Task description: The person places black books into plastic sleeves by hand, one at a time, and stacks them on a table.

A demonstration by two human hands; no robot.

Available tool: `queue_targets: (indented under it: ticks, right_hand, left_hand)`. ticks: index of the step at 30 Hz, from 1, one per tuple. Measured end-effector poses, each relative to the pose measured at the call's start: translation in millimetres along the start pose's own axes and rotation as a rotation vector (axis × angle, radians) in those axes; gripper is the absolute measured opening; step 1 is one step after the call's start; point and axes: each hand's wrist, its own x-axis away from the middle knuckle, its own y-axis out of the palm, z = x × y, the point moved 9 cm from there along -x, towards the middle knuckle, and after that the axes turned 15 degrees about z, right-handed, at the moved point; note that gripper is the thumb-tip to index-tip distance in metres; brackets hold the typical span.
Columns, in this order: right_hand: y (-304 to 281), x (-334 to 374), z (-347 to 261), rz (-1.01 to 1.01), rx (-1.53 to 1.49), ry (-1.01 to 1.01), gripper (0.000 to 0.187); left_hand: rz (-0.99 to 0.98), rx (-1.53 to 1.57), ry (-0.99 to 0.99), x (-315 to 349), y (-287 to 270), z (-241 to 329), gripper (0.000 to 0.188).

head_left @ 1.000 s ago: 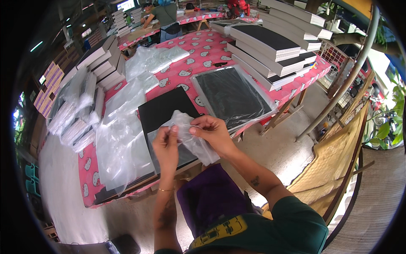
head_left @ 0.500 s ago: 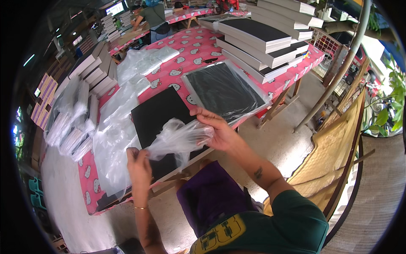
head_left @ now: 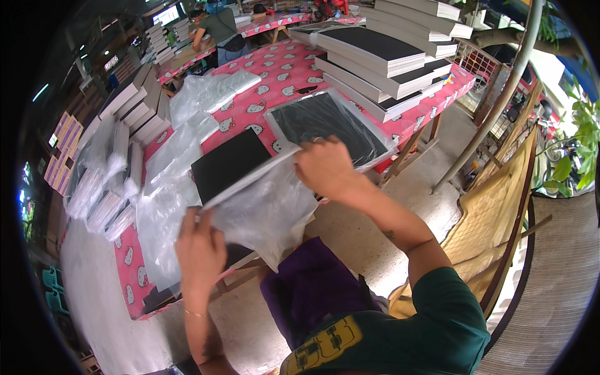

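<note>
I hold a clear plastic bag (head_left: 265, 209) stretched between both hands over the table's near edge. My left hand (head_left: 200, 247) grips its lower left corner. My right hand (head_left: 325, 165) grips its upper right edge. Under the bag's mouth lies a flat black book (head_left: 228, 164) on the pink patterned tablecloth (head_left: 281, 78). To the right lies another black book in a clear bag (head_left: 328, 122).
Stacks of black-covered books (head_left: 387, 56) stand at the table's far right. Loose clear bags (head_left: 187, 125) lie in a heap to the left, and wrapped books (head_left: 100, 187) are stacked further left. A person (head_left: 219, 28) works at a far table. A metal post (head_left: 494, 106) stands right.
The bag, crumpled between both hands a second ago, is now pulled wide open. My left hand dropped low and left, my right hand rose toward the bagged book.
</note>
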Motion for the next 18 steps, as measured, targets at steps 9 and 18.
queue_targets:
  ticks: [9, 18]
  right_hand:
    - [-8, 13, 8, -0.256, -1.85, 0.065, 0.032]
    - [43, 85, -42, -0.904, -1.546, -0.08, 0.035]
  left_hand:
    - [-0.07, 1.287, -0.565, 37, -28, -54, 0.02]
    - [-0.093, 1.388, -0.868, 82, 31, -80, 0.029]
